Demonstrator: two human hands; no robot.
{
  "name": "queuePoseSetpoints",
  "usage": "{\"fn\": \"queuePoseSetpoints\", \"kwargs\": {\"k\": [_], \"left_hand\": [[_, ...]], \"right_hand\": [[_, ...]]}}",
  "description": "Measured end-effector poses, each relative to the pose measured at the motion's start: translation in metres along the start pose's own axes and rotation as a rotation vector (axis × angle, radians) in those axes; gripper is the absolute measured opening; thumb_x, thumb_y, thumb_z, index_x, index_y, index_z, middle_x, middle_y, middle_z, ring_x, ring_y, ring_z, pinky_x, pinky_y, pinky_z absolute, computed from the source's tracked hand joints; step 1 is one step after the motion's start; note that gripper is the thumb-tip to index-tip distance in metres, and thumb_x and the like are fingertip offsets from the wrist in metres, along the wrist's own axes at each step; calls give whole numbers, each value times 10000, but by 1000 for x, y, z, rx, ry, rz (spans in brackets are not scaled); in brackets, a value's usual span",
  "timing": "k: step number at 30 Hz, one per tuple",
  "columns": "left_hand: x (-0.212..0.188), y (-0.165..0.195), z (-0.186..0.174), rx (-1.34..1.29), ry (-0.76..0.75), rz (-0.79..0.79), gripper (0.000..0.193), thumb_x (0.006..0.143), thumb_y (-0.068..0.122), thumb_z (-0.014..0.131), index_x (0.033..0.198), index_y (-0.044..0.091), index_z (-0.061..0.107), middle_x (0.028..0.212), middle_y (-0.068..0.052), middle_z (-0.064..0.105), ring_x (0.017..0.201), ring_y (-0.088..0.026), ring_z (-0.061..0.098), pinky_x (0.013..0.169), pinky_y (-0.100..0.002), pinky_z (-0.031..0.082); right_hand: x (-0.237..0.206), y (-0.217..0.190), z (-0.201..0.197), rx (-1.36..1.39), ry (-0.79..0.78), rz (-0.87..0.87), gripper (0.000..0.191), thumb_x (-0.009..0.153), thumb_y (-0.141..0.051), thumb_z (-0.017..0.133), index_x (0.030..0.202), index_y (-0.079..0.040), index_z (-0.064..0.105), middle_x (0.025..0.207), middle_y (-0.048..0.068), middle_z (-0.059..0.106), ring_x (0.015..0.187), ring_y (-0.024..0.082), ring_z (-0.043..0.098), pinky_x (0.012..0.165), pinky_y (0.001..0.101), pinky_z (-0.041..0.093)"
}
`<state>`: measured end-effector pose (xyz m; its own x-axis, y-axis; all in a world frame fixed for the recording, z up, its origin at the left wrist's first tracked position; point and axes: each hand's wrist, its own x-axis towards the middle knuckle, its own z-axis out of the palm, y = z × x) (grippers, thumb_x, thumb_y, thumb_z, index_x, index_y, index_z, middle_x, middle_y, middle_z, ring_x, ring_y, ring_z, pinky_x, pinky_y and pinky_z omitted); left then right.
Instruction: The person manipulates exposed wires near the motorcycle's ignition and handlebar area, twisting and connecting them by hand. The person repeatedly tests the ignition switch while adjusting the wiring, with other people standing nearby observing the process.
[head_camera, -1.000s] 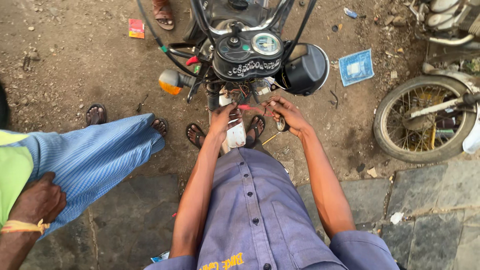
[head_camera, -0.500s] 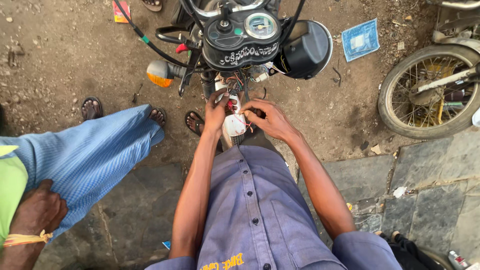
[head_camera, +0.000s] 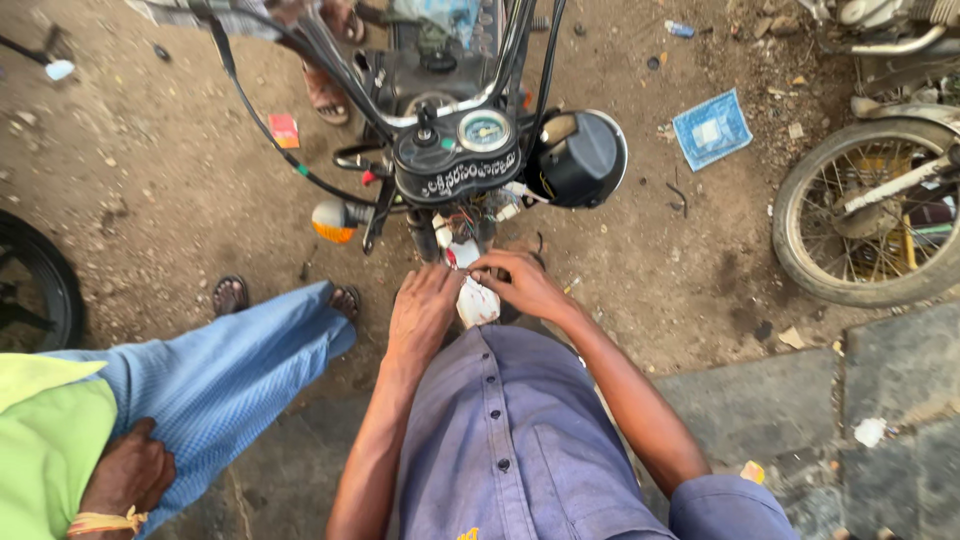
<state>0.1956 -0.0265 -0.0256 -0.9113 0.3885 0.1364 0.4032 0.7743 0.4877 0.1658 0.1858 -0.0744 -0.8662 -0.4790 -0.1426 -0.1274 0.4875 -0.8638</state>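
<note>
Both my hands meet at a small white part with red marks (head_camera: 476, 302), just below the front of a motorcycle (head_camera: 458, 160). My left hand (head_camera: 422, 310) rests against the part's left side, fingers pointing up. My right hand (head_camera: 520, 282) curls over its top right, fingertips pinching near the tangle of wires (head_camera: 480, 215) under the instrument cluster. The black headlamp shell (head_camera: 585, 160) hangs loose to the right of the dials. The lower part of the white piece is hidden by my blue shirt.
A seated person in blue trousers (head_camera: 215, 375) and a green top is at my left, a hand (head_camera: 125, 475) on the knee. Another motorcycle's spoked wheel (head_camera: 870, 215) stands at right. An orange indicator lamp (head_camera: 332, 220), blue packet (head_camera: 710, 128) and litter lie on the dirt.
The view has tilted down and drawn closer. My hands stay together on the white part, my right hand now folded more over its top.
</note>
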Motion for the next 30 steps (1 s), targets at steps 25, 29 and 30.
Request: {"fn": "queuePoseSetpoints", "kwargs": {"k": [25, 29, 30], "left_hand": [[180, -59, -91, -19, 93, -252, 420, 912, 382, 781, 879, -27, 694, 893, -218, 697, 807, -387, 688, 733, -504, 528], [179, -54, -76, 57, 110, -343, 443, 928, 391, 745, 870, -45, 692, 903, -238, 700, 791, -424, 688, 700, -521, 532], [176, -55, -73, 12, 144, -303, 401, 939, 350, 727, 886, -46, 691, 915, -242, 699, 796, -427, 685, 706, -522, 527]], "right_hand": [[13, -7, 2, 222, -29, 159, 300, 966, -333, 661, 1157, -125, 763, 1054, 105, 775, 930, 227, 682, 839, 365, 514], [21, -18, 13, 213, -39, 182, 298, 974, -343, 654, 1154, -130, 760, 1051, 89, 772, 951, 185, 707, 856, 346, 522], [22, -23, 16, 215, -28, 203, 295, 971, -338, 653, 1151, -131, 762, 1044, 90, 766, 937, 198, 703, 843, 352, 525]]}}
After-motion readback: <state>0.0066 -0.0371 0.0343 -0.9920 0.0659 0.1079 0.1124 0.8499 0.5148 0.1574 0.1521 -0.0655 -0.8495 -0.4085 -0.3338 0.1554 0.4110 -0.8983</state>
